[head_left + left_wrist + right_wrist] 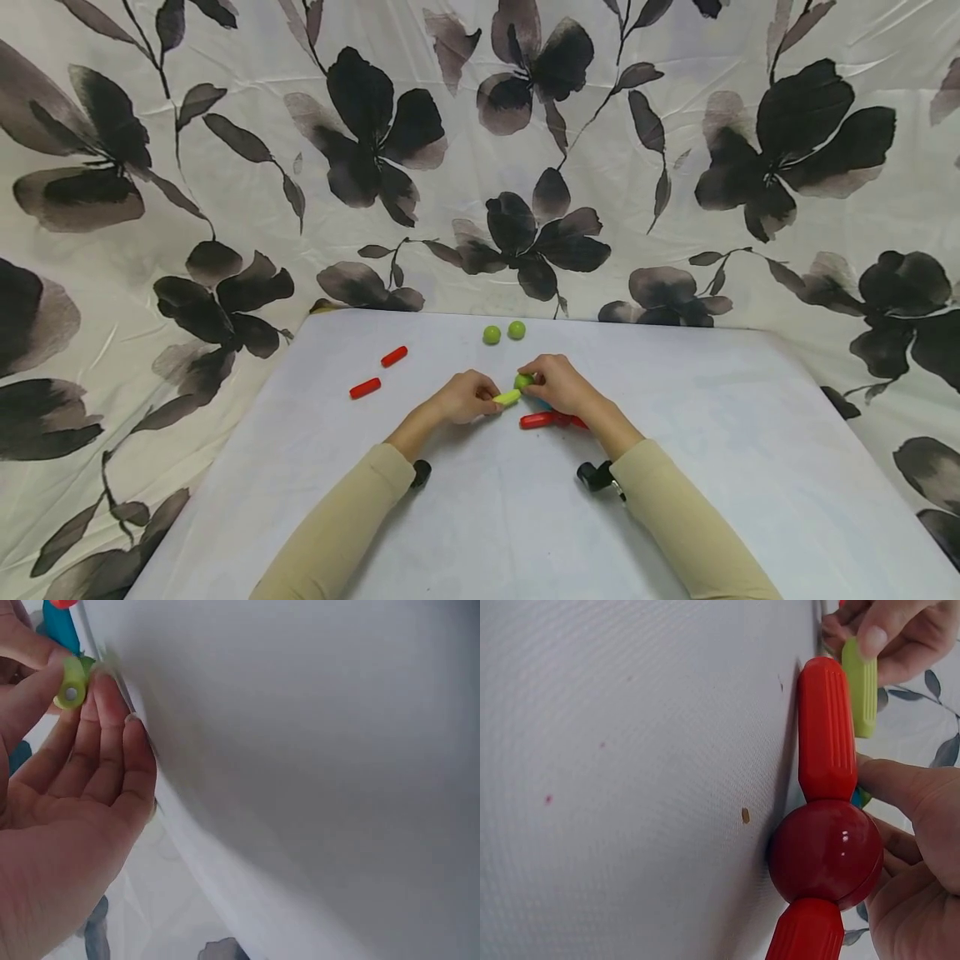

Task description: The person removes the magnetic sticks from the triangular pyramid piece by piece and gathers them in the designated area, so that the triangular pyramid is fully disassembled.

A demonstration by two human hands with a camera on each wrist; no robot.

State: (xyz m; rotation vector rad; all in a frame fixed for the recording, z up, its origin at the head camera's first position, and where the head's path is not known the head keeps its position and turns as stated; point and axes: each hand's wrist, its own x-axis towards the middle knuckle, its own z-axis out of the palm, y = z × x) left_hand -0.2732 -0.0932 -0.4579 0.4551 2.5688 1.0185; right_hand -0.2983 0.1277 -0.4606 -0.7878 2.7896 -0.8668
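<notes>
Yellow-green ribbed plastic, the rod (507, 398) you pinch in your left hand (465, 397) near the table (750, 433) centre looks light, rigid and slightly slick, so grip its ribbed barrel, while your right hand (558, 385) grasps the green ball (522, 381) at its tip.

Bright, even light; blurry wrist views

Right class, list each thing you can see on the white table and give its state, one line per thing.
Left hand: pinches the ribbed yellow-green plastic rod.
Right hand: holds a green plastic ball at that rod's end.
Red rods joined to a red ball: lying flat.
Two loose red rods: lying apart.
Two green balls: resting side by side.
</notes>
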